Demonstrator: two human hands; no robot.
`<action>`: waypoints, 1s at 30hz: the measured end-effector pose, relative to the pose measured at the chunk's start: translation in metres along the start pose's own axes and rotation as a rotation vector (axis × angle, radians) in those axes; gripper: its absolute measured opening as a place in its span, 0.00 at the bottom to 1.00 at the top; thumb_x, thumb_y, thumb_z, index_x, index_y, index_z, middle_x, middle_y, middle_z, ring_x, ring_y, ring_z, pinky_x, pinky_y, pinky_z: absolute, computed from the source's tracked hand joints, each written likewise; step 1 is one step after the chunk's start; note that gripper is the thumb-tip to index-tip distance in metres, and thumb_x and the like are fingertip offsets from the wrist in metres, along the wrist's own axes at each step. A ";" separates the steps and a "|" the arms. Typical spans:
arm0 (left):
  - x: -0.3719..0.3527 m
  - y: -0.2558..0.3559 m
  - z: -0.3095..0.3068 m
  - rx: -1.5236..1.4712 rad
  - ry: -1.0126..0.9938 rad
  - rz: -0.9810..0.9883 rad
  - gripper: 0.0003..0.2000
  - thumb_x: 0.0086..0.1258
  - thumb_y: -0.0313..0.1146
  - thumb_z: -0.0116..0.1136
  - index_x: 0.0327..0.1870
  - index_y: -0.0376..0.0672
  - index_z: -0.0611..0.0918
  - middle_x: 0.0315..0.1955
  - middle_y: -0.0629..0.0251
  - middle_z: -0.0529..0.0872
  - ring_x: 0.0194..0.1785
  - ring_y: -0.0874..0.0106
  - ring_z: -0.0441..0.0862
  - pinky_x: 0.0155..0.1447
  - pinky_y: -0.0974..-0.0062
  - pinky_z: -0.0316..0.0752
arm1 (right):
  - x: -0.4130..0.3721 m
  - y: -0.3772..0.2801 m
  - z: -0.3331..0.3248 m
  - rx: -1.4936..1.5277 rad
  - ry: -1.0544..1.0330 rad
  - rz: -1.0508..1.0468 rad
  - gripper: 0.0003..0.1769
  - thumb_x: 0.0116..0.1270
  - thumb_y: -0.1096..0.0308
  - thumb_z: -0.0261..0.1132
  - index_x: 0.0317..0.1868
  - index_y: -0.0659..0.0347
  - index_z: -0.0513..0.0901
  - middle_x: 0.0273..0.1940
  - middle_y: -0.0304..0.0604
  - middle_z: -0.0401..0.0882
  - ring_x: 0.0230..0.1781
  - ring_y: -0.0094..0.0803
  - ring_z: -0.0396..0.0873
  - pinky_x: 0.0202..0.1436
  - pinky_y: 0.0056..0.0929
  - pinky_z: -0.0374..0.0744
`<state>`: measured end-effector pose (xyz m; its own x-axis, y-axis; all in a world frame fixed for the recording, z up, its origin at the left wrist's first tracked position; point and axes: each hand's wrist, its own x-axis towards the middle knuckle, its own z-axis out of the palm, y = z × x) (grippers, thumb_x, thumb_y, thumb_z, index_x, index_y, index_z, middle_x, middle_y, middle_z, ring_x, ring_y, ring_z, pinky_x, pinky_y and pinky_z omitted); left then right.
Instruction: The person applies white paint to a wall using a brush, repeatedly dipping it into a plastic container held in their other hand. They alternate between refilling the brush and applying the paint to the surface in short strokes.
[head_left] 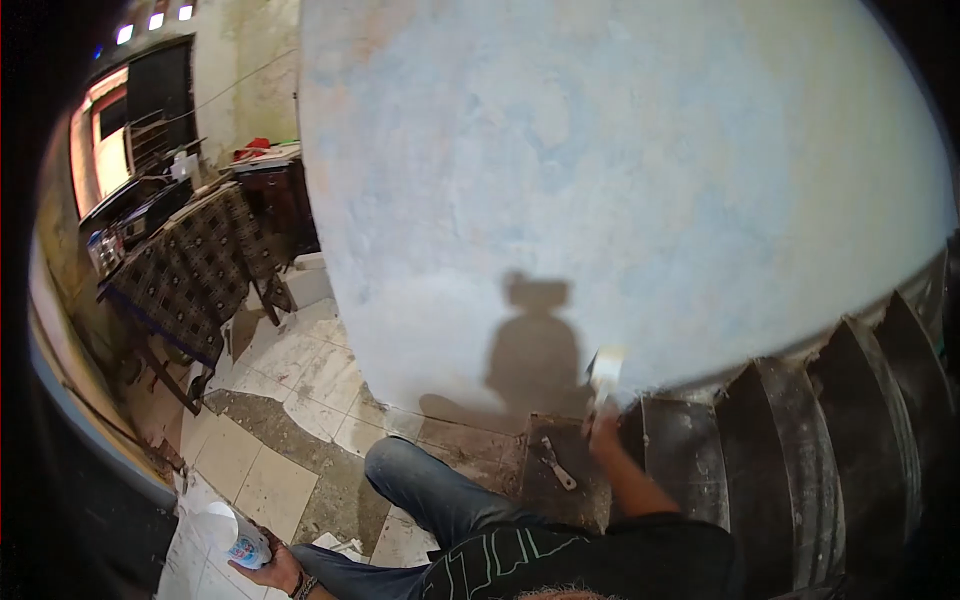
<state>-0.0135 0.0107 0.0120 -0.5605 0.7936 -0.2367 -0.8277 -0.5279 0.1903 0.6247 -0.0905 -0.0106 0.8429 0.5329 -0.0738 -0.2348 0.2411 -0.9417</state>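
Note:
My right hand [602, 428] is closed round the handle of a paintbrush [606, 372], its bristles up close to the patchy white and pale blue wall [600, 180]. At lower left, my left hand [270, 568] grips a white plastic container [232, 532] with a printed label, its wide mouth tilted up and away. What the container holds is hidden. On the dark step below the brush lies a putty knife [558, 465], well apart from both hands.
Dark stair steps [690, 450] climb to the right along the wall. A cloth-covered table [195, 265] with assorted items stands at the left, beside a dark cabinet [275, 200]. Broken and dusty tiles [265, 485] cover the floor near my bent knee.

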 end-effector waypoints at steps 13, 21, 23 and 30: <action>0.009 0.016 -0.018 -0.049 -0.083 0.006 0.31 0.66 0.53 0.56 0.63 0.40 0.69 0.56 0.52 0.77 0.56 0.54 0.77 0.54 0.60 0.76 | -0.063 -0.025 0.135 -0.197 -0.435 -0.146 0.17 0.69 0.70 0.52 0.58 0.59 0.68 0.35 0.41 0.78 0.16 0.21 0.68 0.18 0.23 0.69; -0.008 0.001 0.002 -0.006 -0.083 0.020 0.30 0.66 0.54 0.56 0.61 0.41 0.71 0.50 0.52 0.81 0.51 0.56 0.80 0.48 0.63 0.79 | -0.053 -0.066 0.166 0.093 -0.729 0.029 0.23 0.70 0.64 0.50 0.64 0.60 0.64 0.47 0.47 0.76 0.25 0.25 0.75 0.28 0.25 0.76; -0.007 0.003 0.000 0.012 -0.062 0.038 0.30 0.66 0.54 0.56 0.61 0.42 0.71 0.50 0.52 0.81 0.51 0.57 0.80 0.48 0.63 0.79 | -0.058 -0.080 0.173 0.157 -0.875 -0.017 0.24 0.70 0.61 0.51 0.64 0.60 0.64 0.48 0.47 0.75 0.28 0.26 0.77 0.32 0.26 0.77; -0.011 0.008 -0.001 0.019 -0.116 0.002 0.29 0.66 0.54 0.55 0.61 0.43 0.71 0.52 0.53 0.80 0.51 0.57 0.80 0.47 0.63 0.79 | -0.037 -0.086 0.201 -0.287 -0.952 -0.376 0.27 0.62 0.64 0.67 0.60 0.60 0.72 0.43 0.41 0.80 0.34 0.28 0.80 0.38 0.28 0.78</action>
<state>-0.0139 -0.0025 0.0149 -0.5544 0.8229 -0.1247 -0.8254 -0.5246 0.2086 0.5165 0.0320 0.1389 0.0818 0.9091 0.4085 0.1900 0.3881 -0.9018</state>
